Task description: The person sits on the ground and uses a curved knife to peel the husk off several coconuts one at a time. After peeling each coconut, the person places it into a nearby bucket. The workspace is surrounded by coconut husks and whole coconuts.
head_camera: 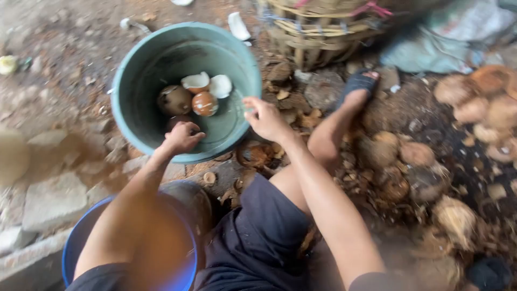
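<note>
A green plastic bucket (129,91) stands on the ground in front of me. Inside lie peeled brown coconuts (204,103) and white coconut pieces (219,85). My left hand (182,137) reaches over the near rim into the bucket, fingers curled; whether it holds anything I cannot tell. My right hand (265,117) grips the bucket's right rim. My bare leg and a dark sandal (360,82) stretch out to the right of the bucket.
A blue bucket (72,253) sits by my left side, low in view. A woven basket (318,29) stands behind the green bucket. Coconut husks (455,215) and shells litter the ground at right. Stone blocks (54,199) lie at left.
</note>
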